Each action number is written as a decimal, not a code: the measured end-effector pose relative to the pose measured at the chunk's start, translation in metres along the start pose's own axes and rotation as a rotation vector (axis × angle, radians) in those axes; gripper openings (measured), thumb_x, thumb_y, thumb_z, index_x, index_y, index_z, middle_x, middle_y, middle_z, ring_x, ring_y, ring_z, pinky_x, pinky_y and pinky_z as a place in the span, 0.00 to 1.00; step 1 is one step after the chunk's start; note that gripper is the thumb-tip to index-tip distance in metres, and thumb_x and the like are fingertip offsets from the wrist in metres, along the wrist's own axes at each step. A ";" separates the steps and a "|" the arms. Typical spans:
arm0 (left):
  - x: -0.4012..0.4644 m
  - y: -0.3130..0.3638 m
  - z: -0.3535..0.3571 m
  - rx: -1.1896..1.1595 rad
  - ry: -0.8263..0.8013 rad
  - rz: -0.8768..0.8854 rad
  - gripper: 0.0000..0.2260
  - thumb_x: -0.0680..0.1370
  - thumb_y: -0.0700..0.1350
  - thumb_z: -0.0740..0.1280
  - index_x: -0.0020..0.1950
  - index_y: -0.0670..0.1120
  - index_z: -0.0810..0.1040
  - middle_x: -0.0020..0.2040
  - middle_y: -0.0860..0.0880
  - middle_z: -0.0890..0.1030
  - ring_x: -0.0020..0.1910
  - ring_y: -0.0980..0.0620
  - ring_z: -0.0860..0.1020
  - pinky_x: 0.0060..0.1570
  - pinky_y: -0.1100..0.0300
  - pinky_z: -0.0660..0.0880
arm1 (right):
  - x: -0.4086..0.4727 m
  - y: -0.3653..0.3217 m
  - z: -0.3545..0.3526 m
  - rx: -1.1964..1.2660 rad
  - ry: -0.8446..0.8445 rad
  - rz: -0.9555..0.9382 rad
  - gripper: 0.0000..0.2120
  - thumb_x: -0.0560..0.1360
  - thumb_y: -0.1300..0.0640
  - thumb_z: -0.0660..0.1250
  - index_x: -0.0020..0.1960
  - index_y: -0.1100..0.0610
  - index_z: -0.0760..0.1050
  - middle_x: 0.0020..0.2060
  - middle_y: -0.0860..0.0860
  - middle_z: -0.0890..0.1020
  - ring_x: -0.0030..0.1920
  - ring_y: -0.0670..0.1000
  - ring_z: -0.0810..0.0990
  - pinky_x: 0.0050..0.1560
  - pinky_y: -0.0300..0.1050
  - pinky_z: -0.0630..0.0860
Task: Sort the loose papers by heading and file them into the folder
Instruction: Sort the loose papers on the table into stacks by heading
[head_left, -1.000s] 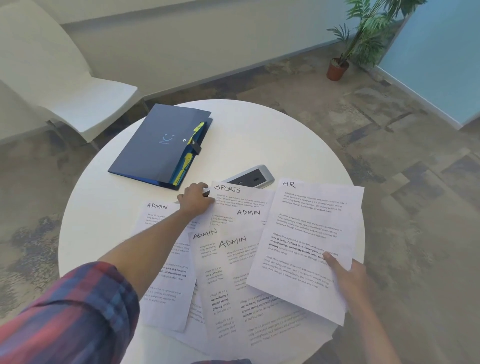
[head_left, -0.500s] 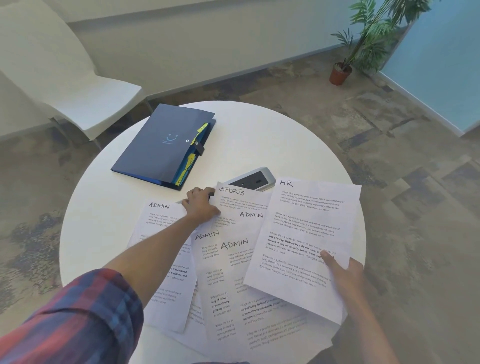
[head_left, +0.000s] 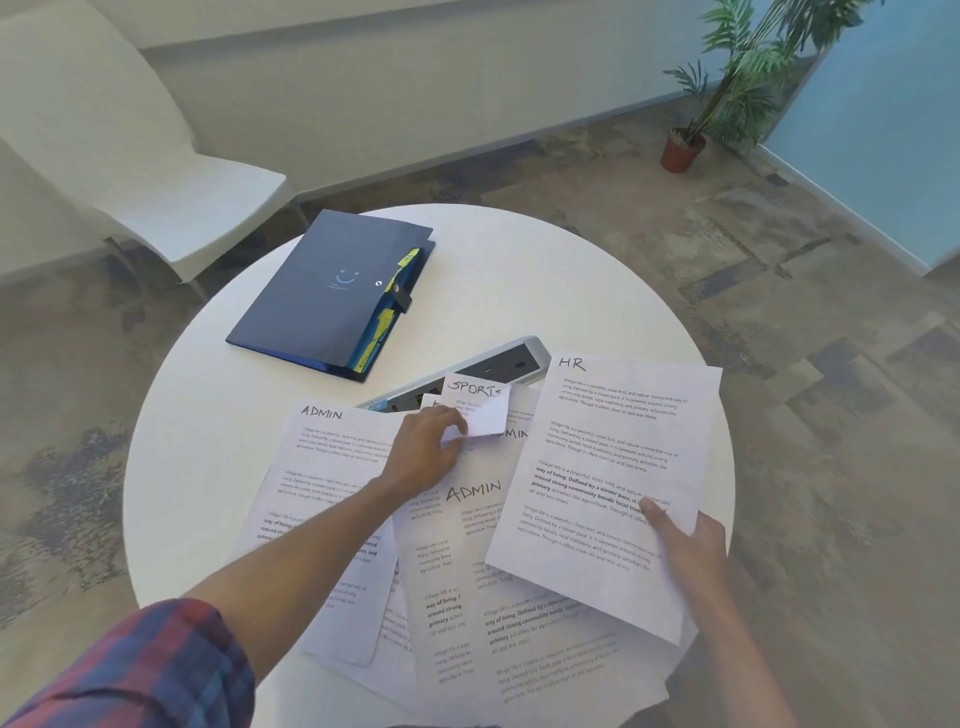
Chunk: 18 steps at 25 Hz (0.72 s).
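A round white table (head_left: 545, 270) stands on mottled grey-brown carpet (head_left: 779, 291). Set into the tabletop is a grey power strip (head_left: 511, 358) with dark sockets (its near end is hidden). Behind the table, to the left, sits a white chair (head_left: 171, 208), its seat just beside the table's edge. Along the back runs a pale wall (head_left: 389, 88). In the far right corner a green plant (head_left: 748, 67) rises from a terracotta pot (head_left: 681, 154), next to a light blue panel (head_left: 883, 130).
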<state>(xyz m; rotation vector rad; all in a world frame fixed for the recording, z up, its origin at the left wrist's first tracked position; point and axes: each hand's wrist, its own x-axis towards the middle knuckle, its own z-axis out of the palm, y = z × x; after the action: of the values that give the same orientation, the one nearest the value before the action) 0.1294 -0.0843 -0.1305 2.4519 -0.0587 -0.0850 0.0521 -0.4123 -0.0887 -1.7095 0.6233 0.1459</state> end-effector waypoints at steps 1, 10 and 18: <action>-0.003 0.001 0.002 -0.007 -0.022 0.006 0.03 0.76 0.43 0.69 0.48 0.47 0.83 0.60 0.49 0.81 0.60 0.49 0.77 0.59 0.54 0.73 | 0.000 0.000 0.000 -0.004 -0.001 0.001 0.13 0.77 0.57 0.72 0.60 0.59 0.81 0.50 0.51 0.86 0.52 0.55 0.84 0.57 0.52 0.78; -0.006 0.010 0.011 -0.396 0.024 -0.284 0.06 0.81 0.47 0.63 0.48 0.48 0.78 0.50 0.53 0.84 0.51 0.53 0.81 0.51 0.53 0.77 | -0.003 0.001 0.006 0.023 -0.020 -0.005 0.12 0.77 0.57 0.72 0.59 0.58 0.81 0.48 0.46 0.85 0.49 0.51 0.83 0.46 0.44 0.77; 0.035 0.000 -0.003 -0.029 0.072 -0.505 0.15 0.78 0.43 0.66 0.64 0.46 0.75 0.58 0.46 0.78 0.51 0.49 0.78 0.46 0.56 0.74 | -0.004 0.003 0.009 0.032 -0.035 -0.015 0.10 0.77 0.57 0.72 0.57 0.57 0.81 0.47 0.46 0.85 0.48 0.49 0.83 0.43 0.42 0.77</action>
<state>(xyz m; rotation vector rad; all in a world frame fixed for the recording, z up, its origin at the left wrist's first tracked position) 0.1646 -0.0850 -0.1297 2.3830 0.5899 -0.2162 0.0498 -0.4027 -0.0915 -1.6772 0.5842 0.1546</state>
